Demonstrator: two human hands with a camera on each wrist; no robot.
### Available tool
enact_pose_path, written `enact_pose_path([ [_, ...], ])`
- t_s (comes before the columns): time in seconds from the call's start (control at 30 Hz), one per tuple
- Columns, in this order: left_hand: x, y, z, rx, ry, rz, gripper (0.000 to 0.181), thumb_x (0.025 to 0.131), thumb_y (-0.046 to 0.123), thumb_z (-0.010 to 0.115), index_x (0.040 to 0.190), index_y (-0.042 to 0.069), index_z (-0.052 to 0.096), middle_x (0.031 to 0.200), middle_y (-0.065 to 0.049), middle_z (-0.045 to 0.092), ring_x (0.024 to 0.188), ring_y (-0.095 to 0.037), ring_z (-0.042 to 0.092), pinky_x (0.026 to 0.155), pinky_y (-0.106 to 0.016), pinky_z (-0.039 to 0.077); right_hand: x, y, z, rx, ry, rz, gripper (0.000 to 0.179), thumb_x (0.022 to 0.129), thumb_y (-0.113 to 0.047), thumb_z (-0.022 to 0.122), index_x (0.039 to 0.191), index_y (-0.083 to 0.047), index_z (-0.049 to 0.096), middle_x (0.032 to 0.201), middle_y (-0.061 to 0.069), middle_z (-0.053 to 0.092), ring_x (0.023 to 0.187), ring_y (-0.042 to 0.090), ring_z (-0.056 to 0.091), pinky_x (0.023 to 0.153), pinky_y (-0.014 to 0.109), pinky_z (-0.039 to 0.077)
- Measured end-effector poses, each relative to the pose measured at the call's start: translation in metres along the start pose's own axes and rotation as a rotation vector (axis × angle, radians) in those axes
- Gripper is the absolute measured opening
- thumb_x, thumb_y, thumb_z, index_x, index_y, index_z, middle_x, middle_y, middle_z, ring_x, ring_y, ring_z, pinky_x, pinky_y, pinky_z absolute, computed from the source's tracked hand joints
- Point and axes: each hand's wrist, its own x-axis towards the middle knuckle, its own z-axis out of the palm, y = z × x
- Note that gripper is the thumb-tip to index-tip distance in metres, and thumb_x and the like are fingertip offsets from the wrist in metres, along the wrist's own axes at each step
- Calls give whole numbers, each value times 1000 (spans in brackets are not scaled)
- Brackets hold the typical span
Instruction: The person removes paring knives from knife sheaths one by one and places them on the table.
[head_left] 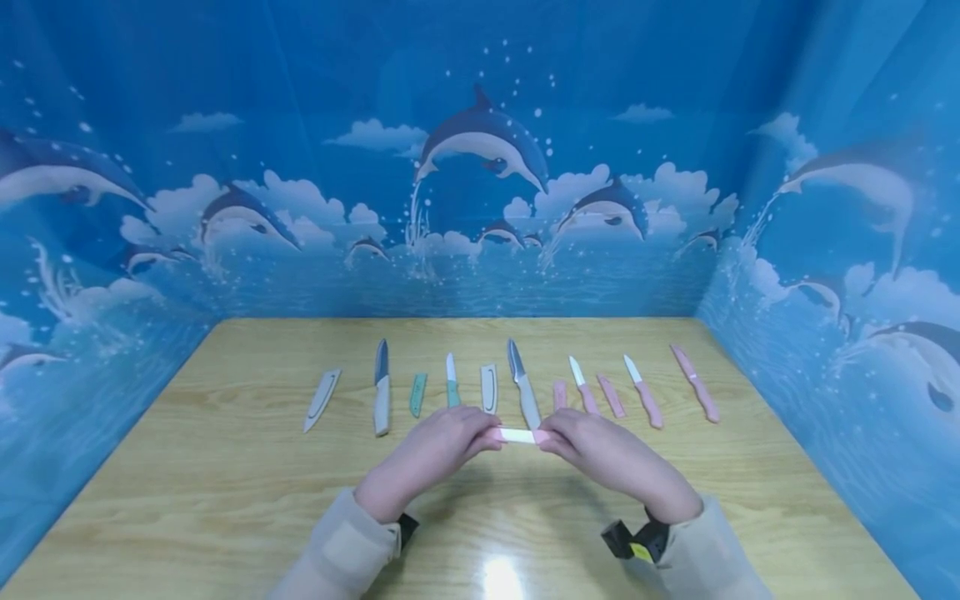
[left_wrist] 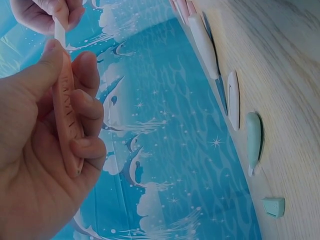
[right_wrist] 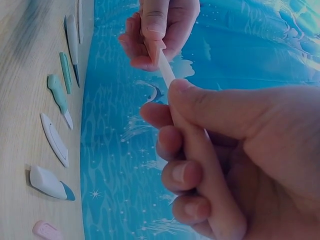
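Above the near middle of the table, both hands hold the two ends of one pink knife and its cover. The left hand [head_left: 450, 437] grips a pink blade cover [left_wrist: 67, 115] with raised lettering, thumb along it and fingers curled round. In the right hand [head_left: 607, 454] is the pink handle of a paring knife [right_wrist: 207, 170], its fingers wrapped about it. A stretch of white blade [head_left: 517, 436] shows between the hands. At the cover's mouth the blade meets it; the tip is hidden there.
Across the wooden table [head_left: 225, 483] lies a row: grey-handled knives [head_left: 382, 400], a green-handled knife [head_left: 452, 387], pink-handled knives [head_left: 647, 402], a pink knife at right [head_left: 696, 383], white covers [head_left: 322, 400], a green cover [head_left: 417, 395] and pink covers [head_left: 611, 396]. Dolphin-printed curtains [head_left: 480, 275] enclose it.
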Motion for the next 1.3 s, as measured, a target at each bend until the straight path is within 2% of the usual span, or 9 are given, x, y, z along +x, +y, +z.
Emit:
enact_pose_path([
  [0.43,1,-1,1,6,-1,8,25,97,33,56,105,13,69,90,4,68,83,-10,63,78,-28,54,-1,1,-2,0,-4,-4,15,97,-20,58,100,-10,69,86,-8,63,75,0,56,69,24,52],
  [0.77,0,-2,2,-1,-4,1,26,97,34,56,106,13,69,93,4,69,86,-11,64,81,-30,54,-1,1,-3,13,-11,-6,16,98,-22,57,99,-10,68,83,-10,61,72,-1,51,66,23,50],
  [1.3,-1,-2,0,0,-7,-5,29,97,35,56,109,12,68,96,2,70,88,-13,65,83,-31,55,-2,2,-7,26,-18,-8,19,98,-23,56,101,-9,69,84,-10,61,72,-1,52,66,23,50],
])
